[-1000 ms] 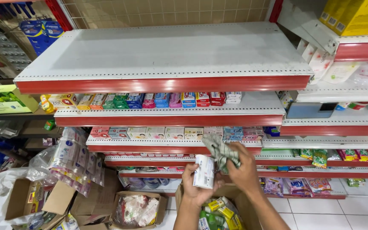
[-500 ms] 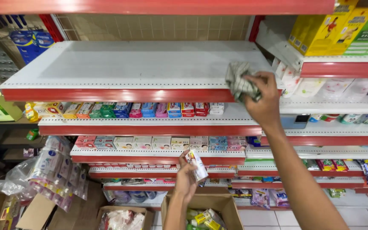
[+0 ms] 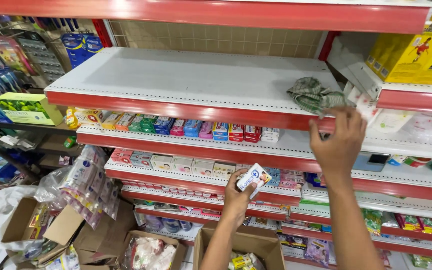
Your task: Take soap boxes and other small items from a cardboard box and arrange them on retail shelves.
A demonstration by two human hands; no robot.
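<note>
The small box (image 3: pixel 253 181), white with a blue and red print, sits in the left hand (image 3: pixel 238 195), low and near the middle of the scene in front of the packed lower shelves. The grip there is closed round it, thumb on the front face, fingers behind. It looks like light, stiff card that would dent if squeezed; holding it by the flat faces, as now, seems safest. The right hand (image 3: pixel 340 145) is up at the red front edge of the bare white shelf (image 3: pixel 176 80), fingers loosely spread and holding nothing, just below a crumpled green checked cloth (image 3: pixel 316 96). The cloth looks soft and limp, easy to pinch anywhere. An open cardboard carton (image 3: pixel 241 247) stands below.
</note>
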